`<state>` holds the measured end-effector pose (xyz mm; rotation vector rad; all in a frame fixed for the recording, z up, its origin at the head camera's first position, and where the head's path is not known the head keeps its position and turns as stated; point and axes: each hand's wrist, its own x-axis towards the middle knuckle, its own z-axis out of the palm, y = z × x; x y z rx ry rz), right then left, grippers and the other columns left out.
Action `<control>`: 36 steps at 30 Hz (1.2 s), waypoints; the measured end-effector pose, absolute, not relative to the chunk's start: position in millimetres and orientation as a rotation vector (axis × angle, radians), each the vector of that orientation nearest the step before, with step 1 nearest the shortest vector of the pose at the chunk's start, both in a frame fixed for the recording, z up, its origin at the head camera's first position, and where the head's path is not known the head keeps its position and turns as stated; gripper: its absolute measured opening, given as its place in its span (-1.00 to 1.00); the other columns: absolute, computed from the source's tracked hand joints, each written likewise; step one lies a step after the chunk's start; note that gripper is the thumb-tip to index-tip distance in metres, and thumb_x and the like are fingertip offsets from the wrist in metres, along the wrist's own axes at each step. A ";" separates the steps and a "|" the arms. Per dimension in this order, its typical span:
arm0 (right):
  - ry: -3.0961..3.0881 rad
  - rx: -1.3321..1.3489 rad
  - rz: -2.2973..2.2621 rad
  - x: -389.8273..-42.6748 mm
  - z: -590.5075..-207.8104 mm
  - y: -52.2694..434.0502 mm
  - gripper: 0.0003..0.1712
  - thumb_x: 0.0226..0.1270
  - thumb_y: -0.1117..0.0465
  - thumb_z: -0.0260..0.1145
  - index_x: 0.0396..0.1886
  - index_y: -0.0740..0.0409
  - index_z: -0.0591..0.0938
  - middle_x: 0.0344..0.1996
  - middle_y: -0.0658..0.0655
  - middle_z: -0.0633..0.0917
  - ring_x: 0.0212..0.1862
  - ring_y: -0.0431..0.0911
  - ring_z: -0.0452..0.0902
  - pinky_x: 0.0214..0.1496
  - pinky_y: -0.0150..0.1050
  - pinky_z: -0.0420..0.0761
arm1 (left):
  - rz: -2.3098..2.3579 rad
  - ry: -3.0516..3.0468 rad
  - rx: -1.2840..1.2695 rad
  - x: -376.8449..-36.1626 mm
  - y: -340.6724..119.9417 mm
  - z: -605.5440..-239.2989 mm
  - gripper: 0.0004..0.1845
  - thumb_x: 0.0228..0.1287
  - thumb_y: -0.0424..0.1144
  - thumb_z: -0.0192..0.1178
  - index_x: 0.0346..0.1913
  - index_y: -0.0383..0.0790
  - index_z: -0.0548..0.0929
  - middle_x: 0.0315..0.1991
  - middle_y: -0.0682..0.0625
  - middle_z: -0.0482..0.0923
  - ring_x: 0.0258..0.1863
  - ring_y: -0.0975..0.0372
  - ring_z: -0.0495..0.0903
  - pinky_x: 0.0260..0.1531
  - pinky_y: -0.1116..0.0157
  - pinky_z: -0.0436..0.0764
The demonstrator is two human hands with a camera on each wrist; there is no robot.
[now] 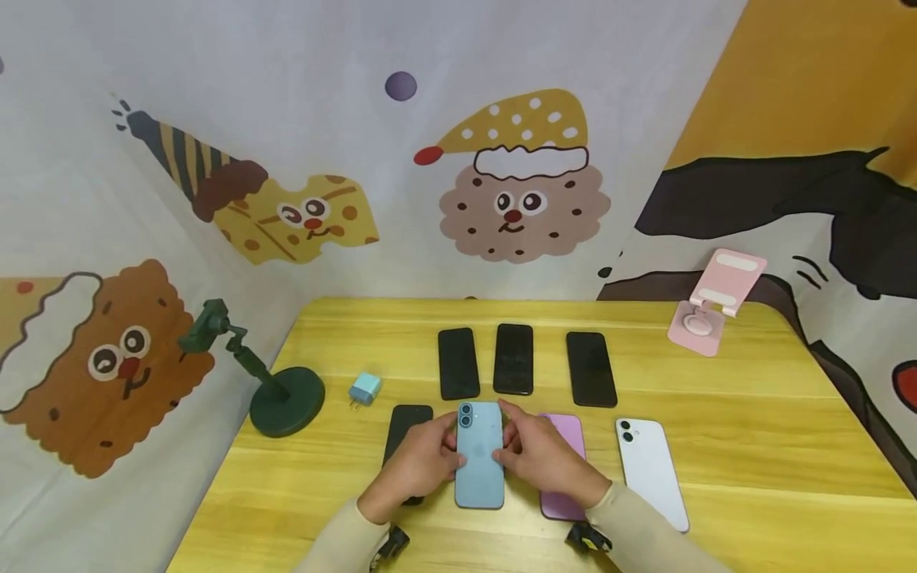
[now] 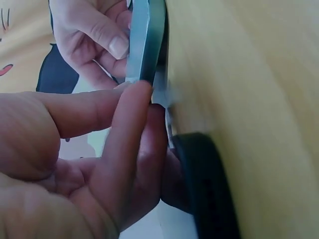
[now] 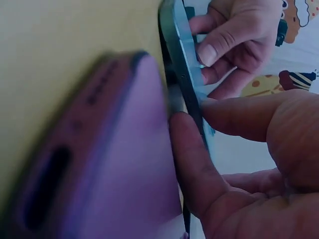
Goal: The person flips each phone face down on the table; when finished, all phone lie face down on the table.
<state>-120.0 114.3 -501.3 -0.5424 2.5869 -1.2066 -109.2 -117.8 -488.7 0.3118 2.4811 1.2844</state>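
Hands, left (image 1: 419, 465) and right (image 1: 544, 461), pinch the blue phone (image 1: 478, 454) by its edges; it may slip onto the tabletop (image 1: 752, 446).

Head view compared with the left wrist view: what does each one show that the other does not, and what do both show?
Only the head view shows the whole layout: three dark phones in a back row, a purple phone, a white phone, a small blue charger, a green stand and a pink stand on the yellow table.

Only the left wrist view shows the blue phone's thin edge close up, with fingertips against it.

Both show the blue phone, held from either side by the left hand and the right hand, and a black phone beside it.
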 end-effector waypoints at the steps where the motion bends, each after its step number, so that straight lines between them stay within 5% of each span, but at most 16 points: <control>1: 2.602 -0.538 -1.180 -120.7 -500.3 114.9 -0.04 0.30 0.28 0.57 0.58 0.41 0.30 -0.36 -0.10 0.65 -0.39 -0.30 0.54 -0.34 -0.39 0.56 | 1.279 2.479 0.299 -109.6 -117.2 -488.2 -0.29 0.32 -0.44 0.42 0.51 -0.37 0.43 -0.31 -0.01 0.63 -0.55 0.26 0.63 -0.53 0.36 0.58; 36: 2.584 -0.476 -1.034 -127.1 -489.3 119.2 -0.23 0.22 0.20 0.63 0.37 0.38 0.53 -0.32 -0.01 0.68 -0.28 -0.17 0.56 -0.28 -0.30 0.57 | 1.358 2.248 0.202 -117.2 -121.6 -485.5 -0.27 0.35 -0.33 0.45 0.52 -0.42 0.43 -0.09 -0.10 0.65 -0.41 0.21 0.71 -0.43 0.32 0.65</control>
